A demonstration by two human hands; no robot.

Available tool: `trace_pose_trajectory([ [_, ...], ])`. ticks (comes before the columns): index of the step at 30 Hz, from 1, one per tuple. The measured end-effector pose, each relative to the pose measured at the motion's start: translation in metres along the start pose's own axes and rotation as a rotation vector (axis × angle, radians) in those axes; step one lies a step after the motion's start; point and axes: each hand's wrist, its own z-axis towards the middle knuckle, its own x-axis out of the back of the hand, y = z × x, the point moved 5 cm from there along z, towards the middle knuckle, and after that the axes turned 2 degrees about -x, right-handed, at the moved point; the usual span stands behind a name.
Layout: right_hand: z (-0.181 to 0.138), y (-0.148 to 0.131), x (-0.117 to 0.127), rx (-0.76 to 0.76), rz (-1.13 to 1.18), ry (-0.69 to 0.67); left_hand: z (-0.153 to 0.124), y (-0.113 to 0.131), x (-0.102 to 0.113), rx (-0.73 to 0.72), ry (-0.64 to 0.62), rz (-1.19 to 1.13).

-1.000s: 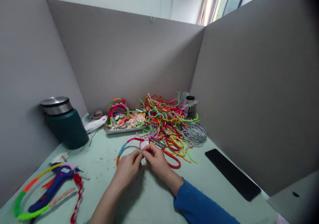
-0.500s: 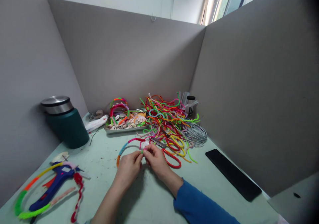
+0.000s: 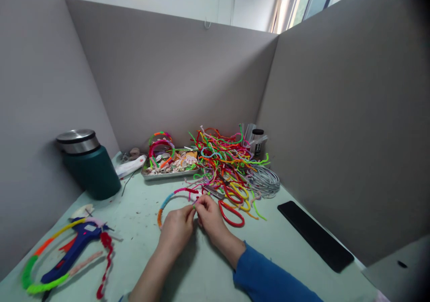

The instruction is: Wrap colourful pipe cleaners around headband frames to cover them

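My left hand (image 3: 176, 228) and my right hand (image 3: 210, 214) meet near the middle of the pale green table (image 3: 208, 266). Both pinch one end of a curved hoop wrapped in orange, blue and pink pipe cleaner (image 3: 168, 200), which arcs up and left from my fingers. Fingers on both hands are closed on it. My right arm wears a blue sleeve (image 3: 265, 279). Red-handled scissors (image 3: 230, 210) lie just right of my right hand.
A heap of coloured pipe cleaners (image 3: 225, 159) and a grey wire coil (image 3: 265, 181) lie behind. A metal tray (image 3: 168, 165) holds small pieces. A green flask (image 3: 89, 165) stands left; a blue glue gun (image 3: 72, 250) lies on another wrapped hoop (image 3: 36, 266). A black slab (image 3: 314, 235) lies right.
My hands stay pinched on the hoop's end with only small finger shifts. The view has drifted slightly.
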Motion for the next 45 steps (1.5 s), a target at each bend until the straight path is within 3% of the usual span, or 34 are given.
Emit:
trace_pose_trajectory([
  [5,-0.001,0.002,0.000,-0.032,0.001,0.020,-0.002,0.003,-0.001,-0.008,-0.004,0.079],
  [8,-0.003,-0.003,-0.004,-0.049,0.030,-0.041,-0.001,0.001,0.004,0.047,0.035,0.096],
  [11,-0.004,-0.009,-0.007,-0.048,0.079,-0.103,-0.001,-0.004,0.013,0.108,0.109,0.013],
  [15,-0.002,-0.012,-0.002,-0.011,0.081,-0.072,0.001,-0.006,0.019,0.077,0.177,-0.125],
  [33,-0.005,-0.018,-0.006,0.038,0.106,-0.203,-0.003,-0.003,0.025,0.073,0.193,-0.187],
  [36,-0.005,-0.027,0.000,0.177,-0.025,-0.210,-0.002,-0.004,0.026,0.066,0.163,-0.185],
  [41,-0.012,-0.053,0.004,0.592,-0.408,-0.305,-0.002,-0.006,0.028,0.057,0.107,-0.187],
  [45,-0.016,-0.058,0.005,0.728,-0.552,-0.353,-0.001,-0.006,0.029,0.038,0.056,-0.226],
])
